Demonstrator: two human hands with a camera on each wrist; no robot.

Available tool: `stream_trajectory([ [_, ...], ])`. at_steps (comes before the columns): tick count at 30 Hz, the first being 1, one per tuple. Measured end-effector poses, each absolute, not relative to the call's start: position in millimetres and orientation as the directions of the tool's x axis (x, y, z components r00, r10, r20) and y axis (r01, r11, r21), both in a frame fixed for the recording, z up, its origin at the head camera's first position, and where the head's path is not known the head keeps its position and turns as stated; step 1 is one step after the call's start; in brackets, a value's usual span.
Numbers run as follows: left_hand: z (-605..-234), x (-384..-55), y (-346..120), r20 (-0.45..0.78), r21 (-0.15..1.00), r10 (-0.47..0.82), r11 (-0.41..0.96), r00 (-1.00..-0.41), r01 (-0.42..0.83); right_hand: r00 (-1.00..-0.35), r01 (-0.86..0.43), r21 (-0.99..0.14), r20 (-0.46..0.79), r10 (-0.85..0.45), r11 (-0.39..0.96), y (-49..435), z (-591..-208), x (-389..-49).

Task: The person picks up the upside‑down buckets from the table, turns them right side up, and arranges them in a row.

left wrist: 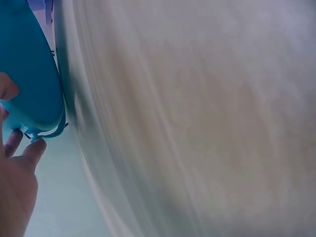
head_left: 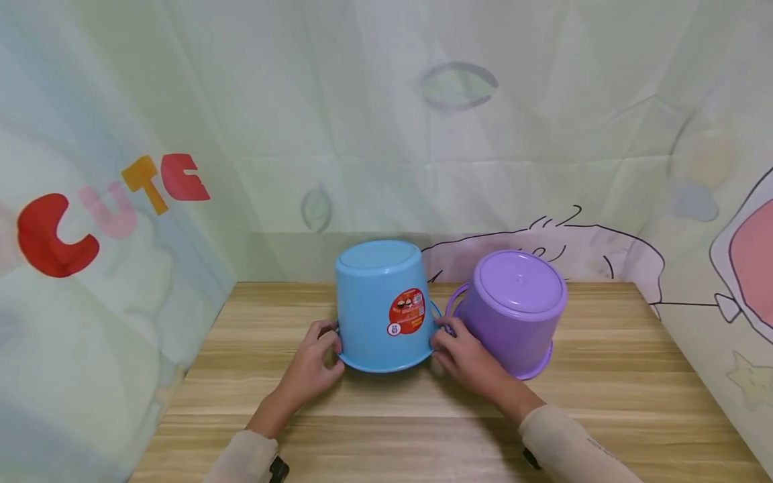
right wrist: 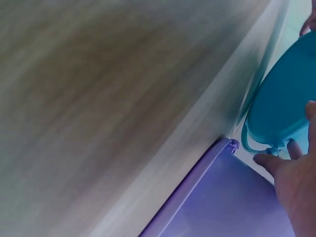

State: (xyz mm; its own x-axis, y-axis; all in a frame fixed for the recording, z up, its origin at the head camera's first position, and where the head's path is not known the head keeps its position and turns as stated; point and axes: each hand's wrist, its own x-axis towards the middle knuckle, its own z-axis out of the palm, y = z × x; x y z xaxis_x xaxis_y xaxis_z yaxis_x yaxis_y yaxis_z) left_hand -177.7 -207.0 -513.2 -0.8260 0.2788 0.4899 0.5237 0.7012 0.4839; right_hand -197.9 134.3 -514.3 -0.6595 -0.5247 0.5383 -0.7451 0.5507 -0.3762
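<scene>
In the head view, holding the blue bucket (head_left: 362, 308) bottom up at the wood-grain table (head_left: 386, 436), with left hand (head_left: 313, 357) and right hand (head_left: 464, 352) bent round opposite sides of its rim (head_left: 382, 369), just beside the purple bucket (head_left: 510, 329), also bottom up and tilted. From the left wrist, gripping the blue bucket between thumb (left wrist: 10, 88) and bent fingers, with a fingertip against the lug (left wrist: 34, 136) of the thin handle (left wrist: 60, 131). From the right wrist, gripping likewise at the opposite lug (right wrist: 273, 150), fingers partly curled, near the purple bucket; impossible to tell how tightly.
</scene>
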Motion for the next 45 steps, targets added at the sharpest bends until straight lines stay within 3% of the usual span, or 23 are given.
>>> stream_trajectory([
  [17, -509, -175, -204, 0.463, 0.646, 0.17, 0.608, -0.87, 0.463, -0.713, -0.698, -0.428, 0.49, -0.502, 0.574, 136, -507, -194],
  [29, -511, -177, -199, 0.581, 0.577, 0.165, 0.607, -0.797, 0.546, -0.665, -0.74, -0.437, 0.59, -0.459, 0.511, 135, -501, -199],
  [45, -496, -174, -192, 0.644, 0.549, 0.118, 0.617, -0.756, 0.564, -0.731, -0.676, -0.551, 0.588, -0.347, 0.49, 131, -489, -196],
])
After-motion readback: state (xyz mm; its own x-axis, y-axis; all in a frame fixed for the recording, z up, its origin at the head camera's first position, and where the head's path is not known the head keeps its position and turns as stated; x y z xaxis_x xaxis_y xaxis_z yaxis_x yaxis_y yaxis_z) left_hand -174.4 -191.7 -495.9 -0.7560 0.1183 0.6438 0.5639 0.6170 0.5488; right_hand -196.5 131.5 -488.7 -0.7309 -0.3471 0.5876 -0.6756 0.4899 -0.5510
